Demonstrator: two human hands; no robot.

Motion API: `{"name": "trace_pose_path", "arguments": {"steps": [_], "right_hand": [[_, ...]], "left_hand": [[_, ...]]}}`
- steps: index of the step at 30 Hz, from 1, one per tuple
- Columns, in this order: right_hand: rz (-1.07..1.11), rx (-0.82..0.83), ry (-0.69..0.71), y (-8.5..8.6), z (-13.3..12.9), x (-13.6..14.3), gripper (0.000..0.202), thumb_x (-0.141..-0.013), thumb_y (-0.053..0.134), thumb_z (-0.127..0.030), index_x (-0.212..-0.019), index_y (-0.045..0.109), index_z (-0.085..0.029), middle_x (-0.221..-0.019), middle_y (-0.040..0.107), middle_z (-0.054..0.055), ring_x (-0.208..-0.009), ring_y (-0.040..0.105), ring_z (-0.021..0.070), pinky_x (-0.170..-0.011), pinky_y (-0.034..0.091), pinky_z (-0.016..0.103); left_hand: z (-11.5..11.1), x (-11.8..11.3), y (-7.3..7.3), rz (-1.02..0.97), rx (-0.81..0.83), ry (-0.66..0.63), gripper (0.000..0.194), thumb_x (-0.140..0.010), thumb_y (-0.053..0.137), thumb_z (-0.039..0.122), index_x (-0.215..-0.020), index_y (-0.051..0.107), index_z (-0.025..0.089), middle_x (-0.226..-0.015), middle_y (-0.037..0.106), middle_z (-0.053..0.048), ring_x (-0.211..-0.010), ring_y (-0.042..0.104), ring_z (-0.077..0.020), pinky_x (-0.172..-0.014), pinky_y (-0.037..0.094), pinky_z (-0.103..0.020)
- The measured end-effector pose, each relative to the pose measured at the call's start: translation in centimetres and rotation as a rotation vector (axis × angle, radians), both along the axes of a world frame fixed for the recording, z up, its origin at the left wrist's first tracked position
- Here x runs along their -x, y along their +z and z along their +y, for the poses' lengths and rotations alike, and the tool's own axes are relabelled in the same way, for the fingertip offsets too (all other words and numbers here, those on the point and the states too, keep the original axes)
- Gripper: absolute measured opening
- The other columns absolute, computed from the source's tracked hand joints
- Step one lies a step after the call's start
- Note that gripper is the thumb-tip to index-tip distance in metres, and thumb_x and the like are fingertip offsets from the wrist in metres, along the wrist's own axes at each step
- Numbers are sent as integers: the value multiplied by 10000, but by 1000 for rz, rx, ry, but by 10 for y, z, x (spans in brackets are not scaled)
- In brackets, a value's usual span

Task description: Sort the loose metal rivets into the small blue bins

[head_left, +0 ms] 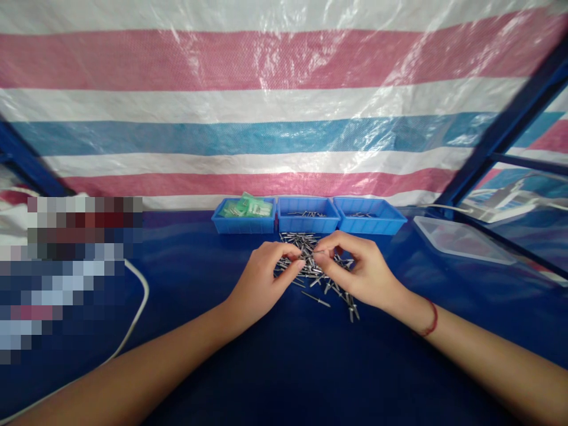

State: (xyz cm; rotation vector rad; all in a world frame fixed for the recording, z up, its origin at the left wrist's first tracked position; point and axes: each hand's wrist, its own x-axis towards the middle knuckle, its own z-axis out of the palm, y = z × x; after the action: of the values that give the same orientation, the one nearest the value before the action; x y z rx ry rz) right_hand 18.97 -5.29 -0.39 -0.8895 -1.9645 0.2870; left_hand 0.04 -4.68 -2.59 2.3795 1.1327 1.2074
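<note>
Both of my hands are above a loose pile of silvery blind rivets (314,270) on the blue tabletop. My right hand (361,269), with a red string on its wrist, pinches a thin blind rivet (320,252) between thumb and forefinger. Opposite it, my left hand (264,272) has its thumb and forefinger drawn together at the pile's left side. What lies between those left fingertips is too small to make out. One single rivet (316,299) lies apart at the near side of the pile. The hands cover parts of the heap.
Behind the pile stand three blue bins: the left bin (244,225) holds green packets (249,206), the middle bin (308,225) and right bin (373,226) hold rivets. A translucent lid (461,239) lies right. A white cable (144,284) runs left, near a pixelated area.
</note>
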Motion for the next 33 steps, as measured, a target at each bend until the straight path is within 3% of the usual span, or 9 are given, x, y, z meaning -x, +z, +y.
{"name": "trace_pose_path", "arguments": {"steps": [3, 7, 11, 16, 20, 26, 30, 33], "right_hand": [[52, -40, -139, 4, 14, -13, 84, -808, 558, -236, -757, 600, -183, -684, 614, 6, -617, 546, 120, -578, 430, 249], [138, -66, -506, 10, 45, -50, 88, -773, 565, -250, -765, 616, -179, -697, 637, 25, -587, 537, 137, -565, 417, 266], [37, -59, -832, 12, 66, -92, 120, -737, 556, -229, -775, 654, -171, -687, 653, 46, -634, 583, 183, -622, 422, 300], [-297, -20, -942, 3, 77, -118, 195, -717, 545, -256, -822, 672, -153, -731, 671, 90, -672, 599, 245, -624, 413, 336], [-355, -84, -889, -1, 76, -109, 242, -749, 516, -263, -900, 660, -139, -736, 663, 91, -704, 600, 252, -645, 418, 339], [-332, -121, -629, 10, 54, -67, 189, -769, 522, -232, -877, 655, -150, -734, 651, 59, -707, 585, 212, -698, 419, 330], [-336, -129, -402, 9, 31, -35, 149, -800, 506, -213, -822, 645, -164, -750, 653, 45, -711, 569, 190, -725, 417, 339], [-287, -90, -202, -1, 15, -12, 128, -805, 500, -175, -811, 628, -175, -741, 646, 31, -697, 570, 171, -724, 424, 338]], "left_hand": [[-2, 2, 3, 64, -54, 8, 160, -842, 568, 231, -999, 564, 198, -890, 651, -11, -853, 589, -158, -786, 417, -305], [1, 9, 12, 220, -167, -53, 94, -875, 495, 209, -887, 586, 193, -828, 652, 4, -778, 571, -140, -746, 374, -299], [8, 18, 23, 465, -156, -152, 123, -858, 484, 201, -836, 606, 195, -843, 649, 4, -800, 559, -152, -750, 346, -308], [11, 29, 34, 625, -99, -235, 114, -825, 508, 231, -865, 611, 203, -872, 636, -1, -820, 554, -161, -758, 341, -307], [13, 33, 33, 669, -56, -295, 91, -808, 538, 250, -844, 609, 206, -857, 637, 4, -814, 551, -157, -777, 339, -306], [18, 33, 22, 653, 4, -353, 133, -887, 466, 224, -843, 590, 204, -846, 639, 15, -842, 561, -141, -759, 343, -280], [18, 29, 19, 648, -24, -302, 190, -924, 417, 250, -853, 586, 201, -852, 627, 6, -817, 557, -143, -755, 348, -288], [15, 23, 17, 506, -36, -210, 188, -923, 411, 246, -846, 571, 187, -855, 614, -10, -819, 544, -152, -765, 373, -295]]}}
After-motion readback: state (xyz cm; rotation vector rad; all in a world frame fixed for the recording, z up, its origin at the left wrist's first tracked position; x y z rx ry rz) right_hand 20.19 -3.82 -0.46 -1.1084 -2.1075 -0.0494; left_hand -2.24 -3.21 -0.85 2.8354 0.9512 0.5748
